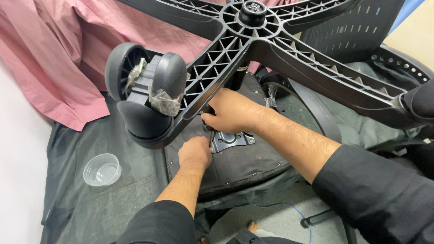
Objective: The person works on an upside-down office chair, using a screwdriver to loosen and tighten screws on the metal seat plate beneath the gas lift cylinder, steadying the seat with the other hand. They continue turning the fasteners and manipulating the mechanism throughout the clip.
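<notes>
Dark plastic sheeting point(113, 199) is covering the floor beneath me, with a rumpled pink cloth point(58, 58) lying across the upper left and a pale wall running down the left edge. Looking down from my head, I am working on an office chair turned upside down: its black star base point(253, 40) is filling the top of the view, ribbed underside facing me, with the end of the gas cylinder point(252, 11) showing at the hub. One arm of the base is reaching toward me and ending in a twin-wheel caster point(147, 90) that is wearing scraps of clear wrap. Under that arm, the seat underside point(244, 162) is lying flat in dark fabric, and a metal mounting plate point(228, 140) is sitting on it, just beside both my hands. My right hand point(230, 110) is curling its fingers tightly around something dark at the foot of the column, above the plate; I cannot tell exactly what it is gripping. My left hand point(195, 152) is closing into a loose fist with the fingers pressed together, touching the seat at the plate's left edge. A small clear plastic cup point(102, 169) is standing on the sheeting well to the left, and a blue cable point(304, 221) is trailing across the floor near my right sleeve.
</notes>
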